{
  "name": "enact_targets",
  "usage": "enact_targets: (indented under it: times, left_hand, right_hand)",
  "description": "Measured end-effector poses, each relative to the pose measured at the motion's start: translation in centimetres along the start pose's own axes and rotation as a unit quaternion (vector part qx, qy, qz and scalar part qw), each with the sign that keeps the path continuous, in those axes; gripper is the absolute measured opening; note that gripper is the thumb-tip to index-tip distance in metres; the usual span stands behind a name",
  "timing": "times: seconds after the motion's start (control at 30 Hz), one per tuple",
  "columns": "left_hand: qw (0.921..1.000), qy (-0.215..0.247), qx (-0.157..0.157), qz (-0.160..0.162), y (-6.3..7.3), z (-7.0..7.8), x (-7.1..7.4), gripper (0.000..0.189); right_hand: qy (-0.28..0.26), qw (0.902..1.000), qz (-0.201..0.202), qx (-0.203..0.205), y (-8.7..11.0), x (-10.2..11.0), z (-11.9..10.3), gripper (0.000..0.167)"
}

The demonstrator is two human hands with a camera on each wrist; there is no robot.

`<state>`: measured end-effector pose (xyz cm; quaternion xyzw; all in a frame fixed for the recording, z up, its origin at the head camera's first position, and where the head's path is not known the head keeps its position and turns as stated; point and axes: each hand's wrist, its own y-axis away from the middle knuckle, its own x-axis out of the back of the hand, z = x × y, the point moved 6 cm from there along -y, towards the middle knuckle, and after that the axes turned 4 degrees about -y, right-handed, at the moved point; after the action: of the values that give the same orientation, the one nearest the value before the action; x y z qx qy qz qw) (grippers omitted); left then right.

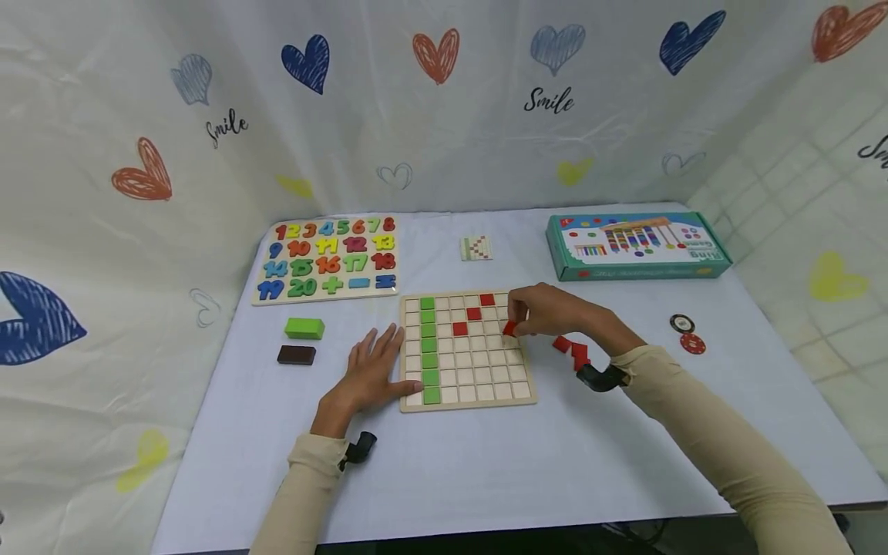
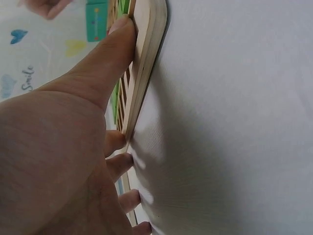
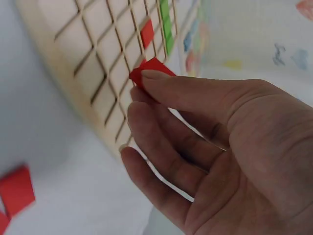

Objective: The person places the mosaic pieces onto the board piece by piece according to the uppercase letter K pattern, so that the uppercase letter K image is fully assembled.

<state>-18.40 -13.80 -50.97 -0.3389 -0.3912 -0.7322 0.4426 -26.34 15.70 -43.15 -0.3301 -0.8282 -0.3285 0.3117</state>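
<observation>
A wooden grid board (image 1: 484, 376) lies mid-table, its squares white apart from a green column (image 1: 429, 344) near the left and a diagonal of red squares (image 1: 474, 314) at the upper right. Over the board's right side, my right hand (image 1: 548, 310) pinches a red square tile (image 3: 155, 68) between thumb and finger. At the left edge rests my left hand (image 1: 371, 368), fingers spread; its thumb (image 2: 110, 54) lies on the frame, the other fingertips along the side. Several loose red tiles (image 1: 579, 353) lie right of the board, close to the right wrist's black camera.
A number puzzle board (image 1: 326, 266) stands back left, with a green block (image 1: 304, 328) and a dark brown block (image 1: 296, 354) before it. Behind the grid lies a small pattern card (image 1: 475, 247). A teal box (image 1: 638, 247) and two round chips (image 1: 687, 333) are at right.
</observation>
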Motion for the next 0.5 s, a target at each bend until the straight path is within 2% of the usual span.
enact_targets:
  times: [0.27, 0.5]
  left_hand:
    - [1.0000, -0.003, 0.006, -0.003, -0.1, -0.1, -0.1, 0.113]
    - [1.0000, -0.005, 0.004, -0.001, 0.0, 0.0, 0.2, 0.113]
  right_hand:
    - [0.007, 0.9960, 0.023, 0.086, -3.8, -3.5, -4.0, 0.012]
    - [-0.008, 0.9950, 0.037, 0.092, -5.9, -5.3, -5.3, 0.011]
